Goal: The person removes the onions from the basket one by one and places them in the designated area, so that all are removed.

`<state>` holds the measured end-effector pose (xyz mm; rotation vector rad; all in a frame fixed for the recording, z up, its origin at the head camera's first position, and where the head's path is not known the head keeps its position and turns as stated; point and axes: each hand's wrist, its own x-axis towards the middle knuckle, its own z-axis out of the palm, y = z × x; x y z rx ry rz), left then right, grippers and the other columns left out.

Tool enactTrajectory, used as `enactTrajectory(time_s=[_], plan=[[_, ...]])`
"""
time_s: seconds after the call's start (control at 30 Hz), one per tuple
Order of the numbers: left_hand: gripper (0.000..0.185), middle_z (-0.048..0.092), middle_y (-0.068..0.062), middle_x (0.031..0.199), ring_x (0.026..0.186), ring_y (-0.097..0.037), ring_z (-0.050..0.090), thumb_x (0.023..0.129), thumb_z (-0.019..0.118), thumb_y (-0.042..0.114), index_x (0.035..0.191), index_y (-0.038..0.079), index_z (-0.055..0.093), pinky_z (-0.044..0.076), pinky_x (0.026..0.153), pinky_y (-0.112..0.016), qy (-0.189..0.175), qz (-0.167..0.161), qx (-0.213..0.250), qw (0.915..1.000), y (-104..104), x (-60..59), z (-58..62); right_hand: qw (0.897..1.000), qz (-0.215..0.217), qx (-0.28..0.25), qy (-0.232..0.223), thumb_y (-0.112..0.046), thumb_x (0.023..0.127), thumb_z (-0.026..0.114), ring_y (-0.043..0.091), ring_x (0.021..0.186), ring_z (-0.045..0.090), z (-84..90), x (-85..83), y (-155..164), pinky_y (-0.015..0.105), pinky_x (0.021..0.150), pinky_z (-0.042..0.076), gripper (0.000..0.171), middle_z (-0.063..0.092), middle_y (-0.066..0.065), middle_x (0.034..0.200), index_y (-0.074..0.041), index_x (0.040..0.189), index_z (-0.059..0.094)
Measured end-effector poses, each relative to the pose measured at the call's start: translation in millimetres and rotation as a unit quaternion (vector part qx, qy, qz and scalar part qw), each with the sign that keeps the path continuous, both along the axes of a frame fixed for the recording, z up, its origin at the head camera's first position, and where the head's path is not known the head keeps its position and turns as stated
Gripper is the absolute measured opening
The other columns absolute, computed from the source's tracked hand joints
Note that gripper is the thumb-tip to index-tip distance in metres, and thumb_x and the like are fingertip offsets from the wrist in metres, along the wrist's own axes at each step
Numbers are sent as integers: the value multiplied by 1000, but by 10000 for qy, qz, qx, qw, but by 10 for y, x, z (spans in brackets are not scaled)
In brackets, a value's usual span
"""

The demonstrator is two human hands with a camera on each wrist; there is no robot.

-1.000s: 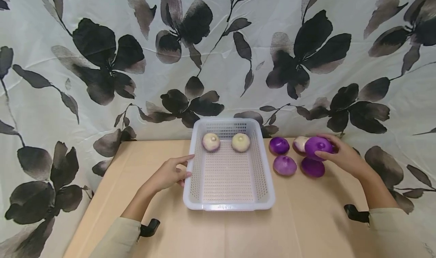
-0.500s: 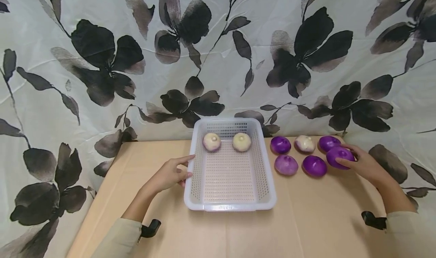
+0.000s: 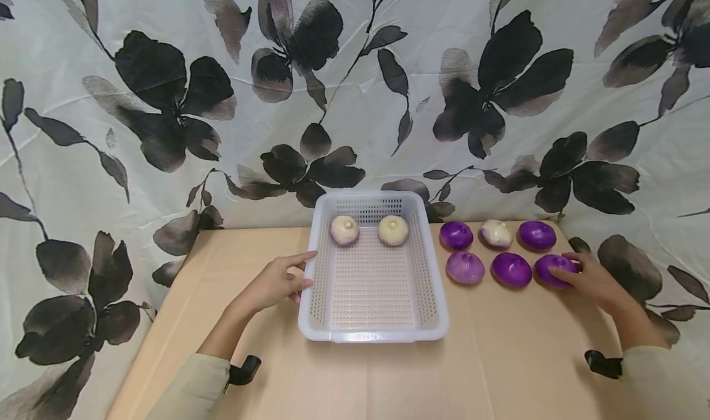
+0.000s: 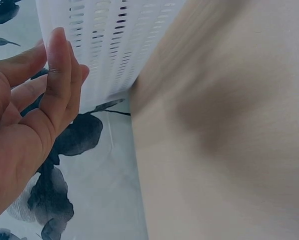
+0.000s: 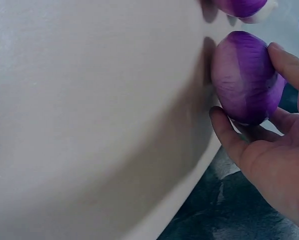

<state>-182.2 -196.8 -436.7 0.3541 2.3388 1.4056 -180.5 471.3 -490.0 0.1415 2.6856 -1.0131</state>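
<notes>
A white perforated basket (image 3: 373,335) sits on the wooden table (image 3: 421,383), and two peeled-looking onions lie inside it: one pale onion (image 3: 344,230) towards 11 o'clock and a second pale onion (image 3: 393,230) towards 1 o'clock, well apart from each other. On the basket's rim at 6 o'clock there is small raised marking, too faint to read.

Beyond the basket, towards 3 o'clock, six onions stand in two rows of three. The far row runs, from the 9 o'clock end, a dark purple onion (image 3: 457,235), a whitish onion (image 3: 496,234) and another purple onion (image 3: 536,235). The near row runs a lighter mauve onion (image 3: 465,267), a deep purple onion (image 3: 511,270) and, at its 3 o'clock end, the held onion (image 3: 549,271).

The right hand (image 3: 596,282) comes in from 4 o'clock, part-way open to the onion's width, with thumb and fingers curved round it; the onion is down at the table, though whether its base bears fully on it is hard to tell. The left hand (image 3: 275,282) meets the basket at 9 o'clock, loosely spread, index finger extended and thumb apart from it, both touching the rim.
</notes>
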Motion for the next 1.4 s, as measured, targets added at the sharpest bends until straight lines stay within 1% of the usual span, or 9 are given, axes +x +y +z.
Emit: enactTrajectory(time_s=[0.2,0.27,0.47,0.67,0.83,1.07,1.17,1.3,1.4], plan=[[63,55,-28,124,63,-21,68,96,67,-2,155,3,46,63,65,-52,-19,39,-4,10000,8,3,-10,9999,-48,71,-134,-50,107,47,71,132,23,-11,30,-10,84,105,28,90,15,53,147,24,149,17],[63,55,-28,123,63,-21,68,96,67,-2,154,3,46,63,65,-51,-14,40,-3,10000,8,3,-12,9999,-58,45,-150,-51,107,46,72,133,21,-3,33,-16,84,105,26,92,14,54,147,24,149,15],[63,56,-27,123,62,-20,67,96,68,-2,154,3,46,64,63,-46,22,20,-35,10000,1,-8,-13,9997,-109,-88,-178,-51,108,44,74,137,13,0,31,-24,85,108,21,93,6,54,151,21,153,7],[65,55,-28,123,60,-19,65,95,68,-2,155,1,44,63,59,-37,51,4,-50,10000,3,-19,6,9998,-124,-44,-117,-51,108,43,73,137,13,-19,8,-9,85,108,20,92,6,53,151,19,154,6],[65,56,-27,123,60,-18,65,95,68,-3,155,2,44,63,61,-42,59,10,-31,10000,10,-20,12,9999,-119,0,-126,-52,107,43,73,137,13,-32,-3,9,85,107,21,93,6,53,152,18,155,5],[65,56,-28,124,60,-19,65,95,68,-3,155,1,44,61,57,-30,40,11,-12,10000,12,-14,4,9998,-105,-72,-141,-51,108,44,73,137,14,-38,18,18,85,107,22,92,6,53,151,19,154,6],[65,55,-29,124,61,-19,66,95,68,-2,155,1,44,63,59,-37,29,1,6,10000,7,-8,-3,9998,-94,-54,-180,-51,108,45,73,136,16,-28,32,15,85,106,24,92,8,53,151,19,155,6],[64,55,-29,125,63,-19,67,96,68,-2,155,1,44,63,65,-51,23,-19,27,10000,3,-2,-10,9997,-92,-18,-210,-51,107,45,73,135,19,-4,57,5,84,105,27,93,12,54,150,18,155,6],[64,55,-29,125,63,-19,68,96,68,-2,155,1,44,63,66,-54,17,-19,25,10000,1,-2,-16,9997,-103,13,-221,-51,107,44,73,135,19,19,78,0,84,105,26,93,12,54,149,19,155,5]])
